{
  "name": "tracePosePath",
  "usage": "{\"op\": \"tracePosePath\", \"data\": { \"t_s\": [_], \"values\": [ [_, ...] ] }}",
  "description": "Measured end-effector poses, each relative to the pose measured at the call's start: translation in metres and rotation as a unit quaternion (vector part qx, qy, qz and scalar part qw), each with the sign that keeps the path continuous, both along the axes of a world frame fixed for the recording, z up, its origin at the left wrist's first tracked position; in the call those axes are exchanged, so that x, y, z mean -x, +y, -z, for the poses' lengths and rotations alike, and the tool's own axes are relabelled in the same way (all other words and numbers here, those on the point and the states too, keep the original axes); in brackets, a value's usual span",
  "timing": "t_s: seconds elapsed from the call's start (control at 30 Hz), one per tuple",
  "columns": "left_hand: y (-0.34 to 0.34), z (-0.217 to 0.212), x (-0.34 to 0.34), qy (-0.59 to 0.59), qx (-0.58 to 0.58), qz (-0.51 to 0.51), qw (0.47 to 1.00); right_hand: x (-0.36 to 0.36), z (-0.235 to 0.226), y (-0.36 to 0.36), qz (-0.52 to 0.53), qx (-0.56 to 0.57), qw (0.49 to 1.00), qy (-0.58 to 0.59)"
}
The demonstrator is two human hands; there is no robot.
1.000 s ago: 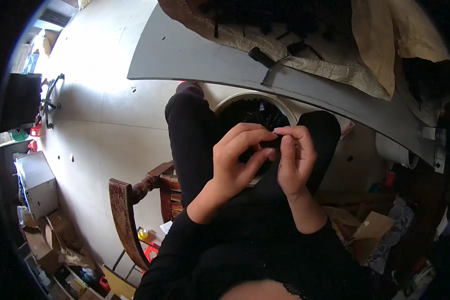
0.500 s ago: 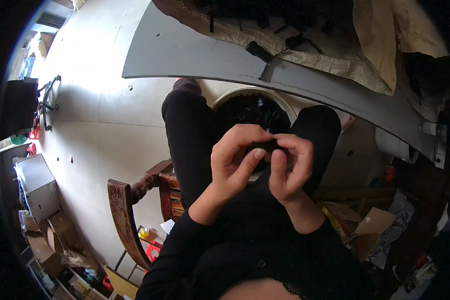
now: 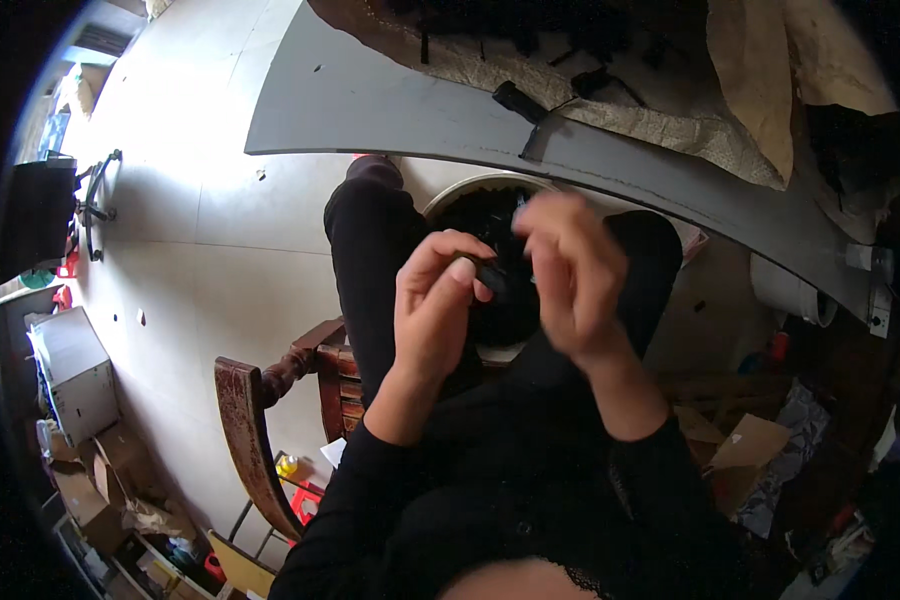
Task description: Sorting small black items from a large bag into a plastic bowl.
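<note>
My left hand (image 3: pixel 435 305) is raised in front of me and pinches a small black part (image 3: pixel 490 274) between thumb and fingertips. My right hand (image 3: pixel 570 270) is blurred just to the right of it, fingers loosely curled near the same part; whether it touches the part I cannot tell. Both hands hover above my lap in black clothing, over a white bucket (image 3: pixel 448 196) filled with dark pieces between my knees.
A grey table edge (image 3: pixel 390 110) curves across the top, carrying brown paper (image 3: pixel 670 120) and black parts (image 3: pixel 520 100). A wooden chair (image 3: pixel 260 420) is under me at left. Cardboard boxes (image 3: pixel 100 470) lie lower left, more clutter lower right.
Both hands were pressed together on the small black part; now the right hand has pulled away to the right and blurs, while the left keeps the part. The view has shifted slightly.
</note>
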State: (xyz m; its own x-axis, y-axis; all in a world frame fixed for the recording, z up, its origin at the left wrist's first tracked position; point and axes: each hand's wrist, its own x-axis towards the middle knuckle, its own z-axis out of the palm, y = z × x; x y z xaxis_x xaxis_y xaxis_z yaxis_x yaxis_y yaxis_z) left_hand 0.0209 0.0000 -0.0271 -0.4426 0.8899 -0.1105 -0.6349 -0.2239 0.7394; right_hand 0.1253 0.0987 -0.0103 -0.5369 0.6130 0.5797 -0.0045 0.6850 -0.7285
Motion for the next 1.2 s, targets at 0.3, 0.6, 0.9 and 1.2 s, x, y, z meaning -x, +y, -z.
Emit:
{"op": "tracePosePath", "data": {
  "t_s": [0.3, 0.6, 0.9, 1.2],
  "values": [
    [-0.006, -0.010, 0.009, 0.052, 0.089, 0.017, 0.995, 0.052, -0.007, 0.067, 0.087, -0.165, 0.963, -0.197],
    [0.009, 0.003, 0.028, 0.414, -0.061, 0.016, 0.908, 0.003, -0.001, -0.001, -0.135, 0.425, 0.894, 0.043],
    [0.004, -0.007, 0.006, 0.397, 0.072, -0.031, 0.914, -0.008, 0.004, -0.020, -0.081, 0.331, 0.939, 0.041],
    [0.005, -0.009, -0.009, 0.296, 0.064, -0.025, 0.953, -0.014, 0.013, -0.035, 0.026, 0.183, 0.983, 0.020]
  ]
}}
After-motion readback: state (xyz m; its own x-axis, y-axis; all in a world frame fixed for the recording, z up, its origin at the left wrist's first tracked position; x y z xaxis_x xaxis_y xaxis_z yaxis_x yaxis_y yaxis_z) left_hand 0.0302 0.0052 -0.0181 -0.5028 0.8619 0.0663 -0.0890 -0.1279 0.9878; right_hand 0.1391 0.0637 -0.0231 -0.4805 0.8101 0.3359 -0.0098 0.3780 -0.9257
